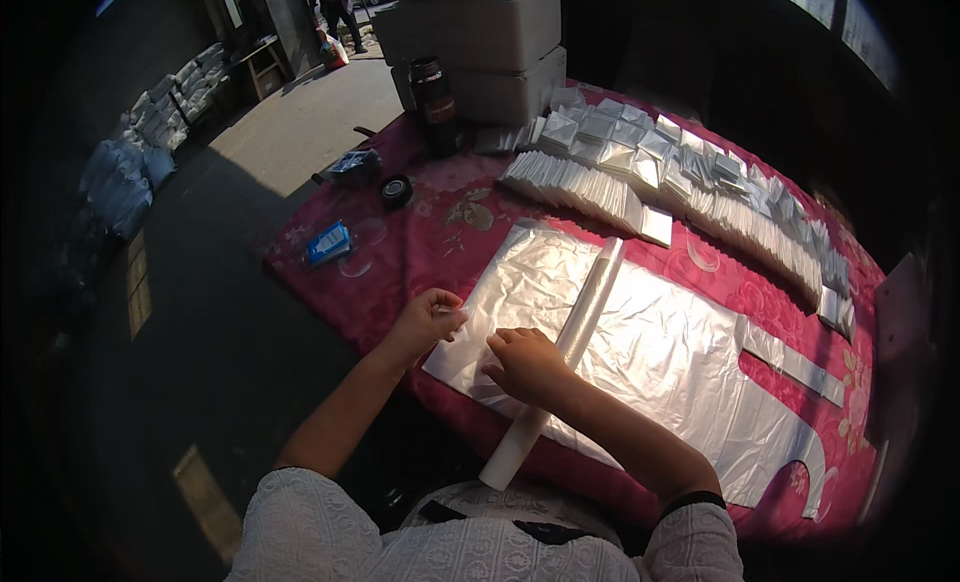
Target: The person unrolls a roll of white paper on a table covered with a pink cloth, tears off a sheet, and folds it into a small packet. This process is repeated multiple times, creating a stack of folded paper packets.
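Observation:
A stack of thin, whitish plastic bags (660, 352) with cut-out handles at its right end is spread in front of me. A long pale roll or tube (588, 307) lies slantwise across it, its near end jutting past the table edge towards my body. At the stack's left edge my left hand (430, 322) is closed in a pinch; what is between the fingertips is too small to make out. My right hand (530, 364) is over the stack just left of the tube, fingers bent and thumb apart, with its forearm crossing above the tube.
A pink flowered cloth (420, 252) covers the table. Rows of folded white packets (590, 187) line its far right side. Pale boxes (470, 42) and a dark flask (432, 102) stand at the back. A tape roll (396, 191) and a blue packet (329, 243) lie left.

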### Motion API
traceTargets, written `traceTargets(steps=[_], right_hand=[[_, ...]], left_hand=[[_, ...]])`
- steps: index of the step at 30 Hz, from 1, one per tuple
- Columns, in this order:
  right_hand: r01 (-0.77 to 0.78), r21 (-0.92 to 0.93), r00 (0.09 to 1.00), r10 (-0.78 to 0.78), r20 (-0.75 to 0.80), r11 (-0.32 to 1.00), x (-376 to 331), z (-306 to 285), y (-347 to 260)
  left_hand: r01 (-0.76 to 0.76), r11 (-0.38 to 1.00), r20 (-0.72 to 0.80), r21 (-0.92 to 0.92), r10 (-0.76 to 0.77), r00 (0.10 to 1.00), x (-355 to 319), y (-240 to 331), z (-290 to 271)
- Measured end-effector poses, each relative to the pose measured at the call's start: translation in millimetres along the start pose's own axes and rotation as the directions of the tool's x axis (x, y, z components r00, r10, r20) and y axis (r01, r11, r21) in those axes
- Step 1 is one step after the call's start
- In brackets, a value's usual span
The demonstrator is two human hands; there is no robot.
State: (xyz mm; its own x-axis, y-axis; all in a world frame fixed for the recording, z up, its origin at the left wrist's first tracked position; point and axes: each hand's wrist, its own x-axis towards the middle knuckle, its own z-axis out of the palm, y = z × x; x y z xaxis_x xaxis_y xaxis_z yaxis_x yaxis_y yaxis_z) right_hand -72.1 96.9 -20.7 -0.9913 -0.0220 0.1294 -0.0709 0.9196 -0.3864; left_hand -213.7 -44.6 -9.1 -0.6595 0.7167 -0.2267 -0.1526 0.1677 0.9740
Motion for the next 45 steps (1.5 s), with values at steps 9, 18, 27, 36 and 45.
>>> traceTargets(steps=[9,18,27,36,45], right_hand=[[0.224,-0.09,0.974,-0.22,0.045,0.971,-74,-27,18],[0.177,0.054,0.983,-0.174,-0.066,0.983,-130,-32,38],[0.148,0.086,0.987,-0.142,-0.072,0.985,-145,-41,37],[-0.046,-0.017,0.997,0.045,-0.063,0.999,-169,-46,49],[0.227,0.032,0.973,-0.225,-0.06,0.973,-55,-24,48]], left_hand=[[0.341,0.898,0.266,-0.278,-0.269,0.926,29,-11,86],[-0.008,0.999,0.291,0.033,-0.002,0.957,8,17,93],[-0.703,0.271,0.429,0.658,0.632,0.645,7,-4,86],[-0.669,0.27,0.47,0.693,0.535,0.703,2,-28,70],[-0.523,0.558,0.161,0.645,0.569,0.806,-43,-22,46]])
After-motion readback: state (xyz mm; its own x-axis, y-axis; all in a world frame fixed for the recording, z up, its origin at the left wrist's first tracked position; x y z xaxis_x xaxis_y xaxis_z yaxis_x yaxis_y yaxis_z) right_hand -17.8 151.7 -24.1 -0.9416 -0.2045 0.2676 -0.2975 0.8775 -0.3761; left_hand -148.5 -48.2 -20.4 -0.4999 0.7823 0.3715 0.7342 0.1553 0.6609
